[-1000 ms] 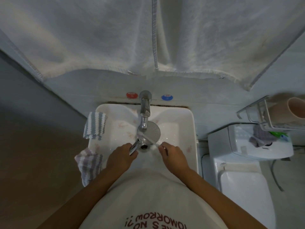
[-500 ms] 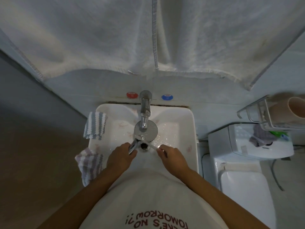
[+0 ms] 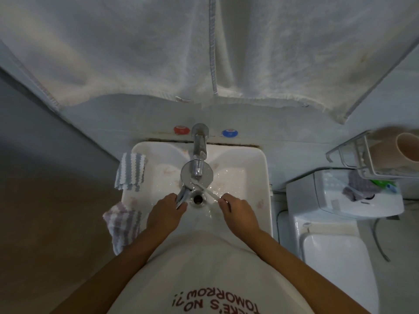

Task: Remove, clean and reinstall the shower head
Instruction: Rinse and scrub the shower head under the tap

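Note:
The chrome shower head [image 3: 187, 175] lies face up over the white sink [image 3: 254, 177], right under the tap spout [image 3: 199, 152]. My left hand [image 3: 166, 214] grips its handle near the drain [image 3: 198, 198]. My right hand [image 3: 238, 213] holds a white toothbrush [image 3: 209, 191] whose bristle end rests on the round face of the shower head. Water glistens in the basin around it.
Two striped cloths [image 3: 131, 172] [image 3: 123, 225] hang on the sink's left rim. Red [image 3: 181, 129] and blue [image 3: 229, 133] knobs sit on the wall behind the tap. A large white towel [image 3: 204, 46] hangs above. A toilet [image 3: 335, 223] and a wire shelf [image 3: 371, 162] stand to the right.
The shower head's round face has shifted left, from right of the spout to centred beneath it. Both hands stay at the drain, the brush working on the face.

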Action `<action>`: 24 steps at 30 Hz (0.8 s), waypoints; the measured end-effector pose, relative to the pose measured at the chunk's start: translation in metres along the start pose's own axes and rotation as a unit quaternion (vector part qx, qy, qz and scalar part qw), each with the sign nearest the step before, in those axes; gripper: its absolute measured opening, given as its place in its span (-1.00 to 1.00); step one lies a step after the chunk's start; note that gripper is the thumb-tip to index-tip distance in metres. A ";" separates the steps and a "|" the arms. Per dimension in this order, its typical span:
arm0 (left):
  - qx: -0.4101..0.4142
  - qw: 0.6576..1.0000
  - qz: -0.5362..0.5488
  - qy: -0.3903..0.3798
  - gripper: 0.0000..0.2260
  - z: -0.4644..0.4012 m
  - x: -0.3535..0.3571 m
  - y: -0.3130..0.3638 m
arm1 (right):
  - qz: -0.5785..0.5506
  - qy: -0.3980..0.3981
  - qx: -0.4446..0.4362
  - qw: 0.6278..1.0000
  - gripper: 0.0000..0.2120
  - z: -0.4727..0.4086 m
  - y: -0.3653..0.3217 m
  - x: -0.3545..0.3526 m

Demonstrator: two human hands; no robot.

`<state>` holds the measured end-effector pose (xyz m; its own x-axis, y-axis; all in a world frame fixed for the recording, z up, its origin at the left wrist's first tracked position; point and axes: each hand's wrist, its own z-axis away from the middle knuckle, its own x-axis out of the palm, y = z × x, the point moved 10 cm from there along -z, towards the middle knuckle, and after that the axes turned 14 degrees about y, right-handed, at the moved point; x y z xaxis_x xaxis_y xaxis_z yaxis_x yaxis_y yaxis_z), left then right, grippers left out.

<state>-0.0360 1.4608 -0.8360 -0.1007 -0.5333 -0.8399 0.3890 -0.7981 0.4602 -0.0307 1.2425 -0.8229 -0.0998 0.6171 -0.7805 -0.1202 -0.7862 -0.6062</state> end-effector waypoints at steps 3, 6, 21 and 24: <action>-0.017 1.000 0.014 -0.005 -0.72 -0.001 0.002 -0.004 | 0.005 -0.025 -0.019 0.999 -0.75 0.006 -0.007 0.005; -0.029 0.999 0.033 -0.005 -0.72 -0.002 0.003 -0.007 | 0.004 0.016 0.008 1.000 -0.73 -0.001 0.002 -0.004; -0.066 0.995 0.068 -0.001 -0.68 -0.003 0.001 -0.020 | -0.009 -0.021 -0.015 1.000 -0.74 0.007 -0.005 0.004; -0.070 0.994 0.080 0.001 -0.68 0.000 -0.001 -0.018 | -0.004 0.030 0.012 0.999 -0.74 -0.001 0.004 -0.008</action>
<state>-0.0425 1.4753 -0.8436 -0.0265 -0.6494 -0.7600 0.5232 -0.6569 0.5430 -0.0291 1.2345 -0.8193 -0.0385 0.6203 -0.7834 -0.1447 -0.7792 -0.6099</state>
